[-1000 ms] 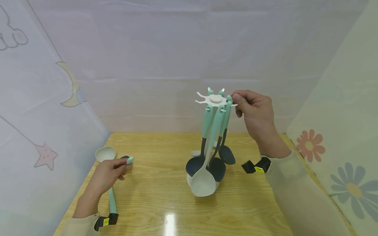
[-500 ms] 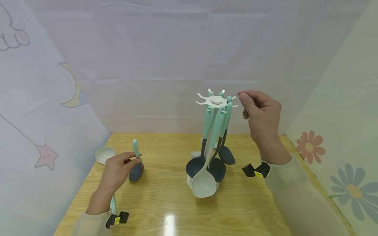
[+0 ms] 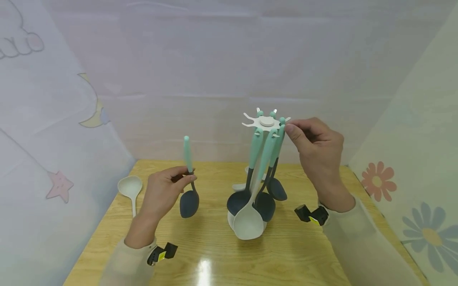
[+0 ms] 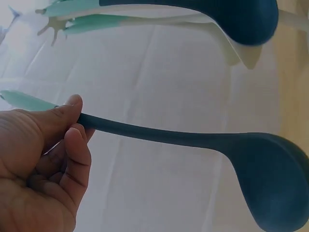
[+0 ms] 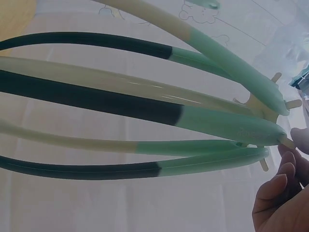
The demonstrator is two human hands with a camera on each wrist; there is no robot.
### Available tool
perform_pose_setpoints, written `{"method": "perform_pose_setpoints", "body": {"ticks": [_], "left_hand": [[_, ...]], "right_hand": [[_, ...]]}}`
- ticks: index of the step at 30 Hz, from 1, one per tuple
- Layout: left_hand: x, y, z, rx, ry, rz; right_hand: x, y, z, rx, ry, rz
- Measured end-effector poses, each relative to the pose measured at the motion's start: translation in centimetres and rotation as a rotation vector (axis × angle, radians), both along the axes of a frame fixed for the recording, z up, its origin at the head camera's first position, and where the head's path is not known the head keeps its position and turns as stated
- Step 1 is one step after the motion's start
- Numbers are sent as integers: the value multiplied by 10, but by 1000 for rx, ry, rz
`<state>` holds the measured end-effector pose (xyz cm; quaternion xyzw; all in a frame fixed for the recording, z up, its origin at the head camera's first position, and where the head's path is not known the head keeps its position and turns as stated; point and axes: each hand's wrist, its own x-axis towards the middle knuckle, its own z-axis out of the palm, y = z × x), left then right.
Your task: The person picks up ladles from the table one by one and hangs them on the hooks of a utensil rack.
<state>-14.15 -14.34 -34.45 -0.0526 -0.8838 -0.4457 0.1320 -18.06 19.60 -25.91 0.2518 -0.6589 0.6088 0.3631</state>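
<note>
My left hand (image 3: 162, 190) pinches a dark blue ladle (image 3: 189, 204) where its mint handle joins the dark shaft. The ladle is upright, bowl down, above the left-middle of the table; the left wrist view shows the ladle's bowl (image 4: 273, 181) at right. A white utensil rack (image 3: 266, 122) stands right of centre, hung with several dark and white utensils with mint handles. My right hand (image 3: 320, 149) pinches the tip of a rack hook (image 5: 288, 141), beside the mint handle (image 5: 231, 123) of a dark utensil hanging there.
A white ladle (image 3: 130, 186) lies at the table's left side, its handle partly behind the left forearm. Low on the rack, a white ladle bowl (image 3: 248, 223) faces front. Cloth walls (image 3: 200, 79) enclose the wooden table (image 3: 200, 246) at the back and sides.
My left hand has lifted the dark ladle from the left side and carried it right, turning it upright. My right hand drew away from the rack, then came back to the hook.
</note>
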Motion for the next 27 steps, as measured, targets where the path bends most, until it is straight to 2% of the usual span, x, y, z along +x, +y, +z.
{"method": "perform_pose_setpoints", "body": {"ticks": [4,8,16,21,27], "left_hand": [[-5,18,15,24,-1,-52],[-12,34,24,40,-9,-92],[-23,61,37,14,25,-149],[-29,73,44,4,23,-189],[-33,82,47,-12,6,-217]], "right_hand": [[-1,2,-1,-12,3,10],[-1,3,0,-10,1,6],[-2,4,0,-5,1,-3],[-2,4,0,2,2,-17],[-1,3,1,12,2,-25]]}}
